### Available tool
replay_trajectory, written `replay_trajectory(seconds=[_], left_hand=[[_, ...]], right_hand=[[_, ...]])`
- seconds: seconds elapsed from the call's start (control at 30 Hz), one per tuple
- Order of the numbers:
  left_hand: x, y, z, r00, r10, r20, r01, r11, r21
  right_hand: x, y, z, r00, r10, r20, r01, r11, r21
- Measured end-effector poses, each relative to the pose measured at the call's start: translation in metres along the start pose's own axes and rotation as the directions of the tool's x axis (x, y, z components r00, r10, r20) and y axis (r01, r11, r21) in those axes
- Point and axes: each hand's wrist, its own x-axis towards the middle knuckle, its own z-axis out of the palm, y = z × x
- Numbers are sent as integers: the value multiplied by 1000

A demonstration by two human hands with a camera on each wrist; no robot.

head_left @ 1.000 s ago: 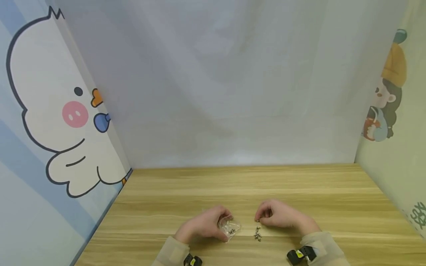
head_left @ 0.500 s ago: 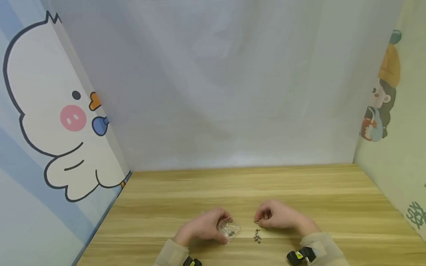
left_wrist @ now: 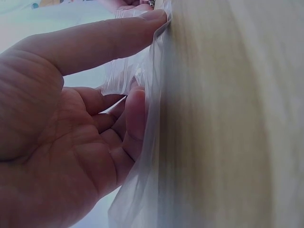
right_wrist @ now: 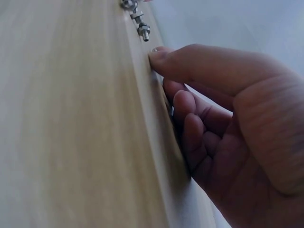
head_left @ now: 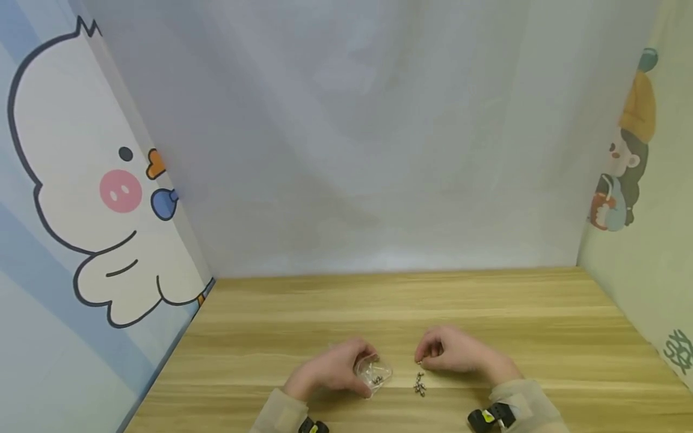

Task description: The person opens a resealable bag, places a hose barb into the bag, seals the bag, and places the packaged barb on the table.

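My left hand [head_left: 337, 368] curls round a clear plastic bag [head_left: 364, 374] on the table, thumb at the near side and fingers at the far side. Through the film, several small metal pieces [head_left: 378, 380] show inside. In the left wrist view, the thumb presses the bag [left_wrist: 151, 109] and its film hangs along the fingers. Just right of the bag, my right hand [head_left: 455, 350] pinches a tiny shiny piece [head_left: 419, 362] between thumb and forefinger, low over the wood. Closer to the person lies a small cluster of metal bolt-like fittings [head_left: 419, 385], sharper in the right wrist view [right_wrist: 144, 32].
The wood-grain table [head_left: 271, 319] runs back to a pale grey curtain [head_left: 390, 150]. A printed side panel [head_left: 65, 180] borders it on the left, another panel [head_left: 633, 288] on the right. Each wrist carries a dark strapped device [head_left: 489, 416].
Both hands stay almost where they were, the left on the bag and the right by the cluster of fittings. The head view has tilted slightly.
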Motion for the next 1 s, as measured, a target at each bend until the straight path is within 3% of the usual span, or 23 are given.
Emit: replay_trajectory(seconds=[1.0], left_hand=[[0,-1,2,1000,-2,-1,2,1000,11]], right_hand=[[0,1,3,1000,-1,-8,1,1000,2]])
